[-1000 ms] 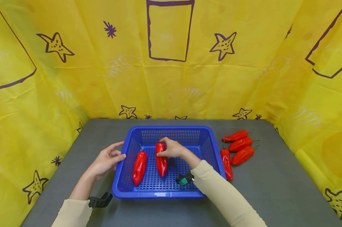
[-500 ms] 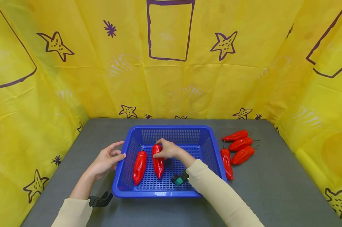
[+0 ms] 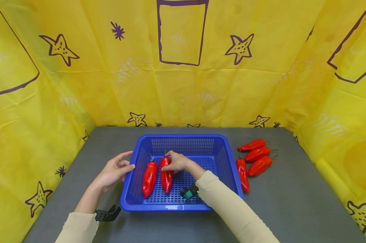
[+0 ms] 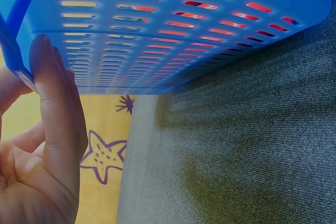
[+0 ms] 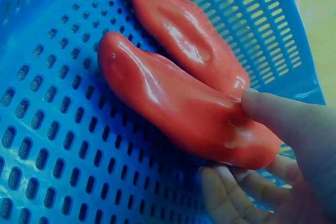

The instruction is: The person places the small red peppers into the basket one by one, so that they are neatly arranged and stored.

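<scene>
Rectangular blue plastic basket (image 3: 198, 136) is pinched at its left rim by the left hand (image 3: 115, 171), apparently for steadiness. Inside it, right of that hand, one long, glossy red pepper (image 3: 166, 179) is gripped near its stem end by the right hand (image 3: 177, 161), seemingly for control, just beside a second shiny red pepper (image 3: 150, 179).

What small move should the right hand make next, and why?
Probably settle the held pepper onto the basket floor and release it: the right hand has it inside, roughly parallel beside the other pepper, while the left hand holds the rim.
</scene>
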Available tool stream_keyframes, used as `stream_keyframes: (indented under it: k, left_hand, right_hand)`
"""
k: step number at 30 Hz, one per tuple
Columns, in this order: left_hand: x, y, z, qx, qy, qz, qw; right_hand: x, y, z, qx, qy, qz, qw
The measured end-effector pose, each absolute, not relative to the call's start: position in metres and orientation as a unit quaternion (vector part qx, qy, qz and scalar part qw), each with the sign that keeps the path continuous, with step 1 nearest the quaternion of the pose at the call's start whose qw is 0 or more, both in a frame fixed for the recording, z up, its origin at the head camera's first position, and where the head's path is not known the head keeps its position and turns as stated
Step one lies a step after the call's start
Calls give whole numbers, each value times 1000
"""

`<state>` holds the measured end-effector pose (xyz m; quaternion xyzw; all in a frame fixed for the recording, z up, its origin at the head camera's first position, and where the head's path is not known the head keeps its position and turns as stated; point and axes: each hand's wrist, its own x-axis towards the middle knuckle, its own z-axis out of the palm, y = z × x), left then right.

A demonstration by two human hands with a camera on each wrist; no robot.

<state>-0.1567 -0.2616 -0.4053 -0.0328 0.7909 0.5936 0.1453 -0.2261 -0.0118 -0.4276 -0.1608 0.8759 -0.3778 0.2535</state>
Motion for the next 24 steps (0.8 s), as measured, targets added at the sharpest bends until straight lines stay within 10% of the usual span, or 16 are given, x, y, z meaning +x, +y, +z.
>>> stream_keyframes:
  k: [24]
  left_hand:
    - [-156,-264,-409,-16,782,607,142]
  right_hand:
    - [-223,-17,-429,-140,873,-367,290]
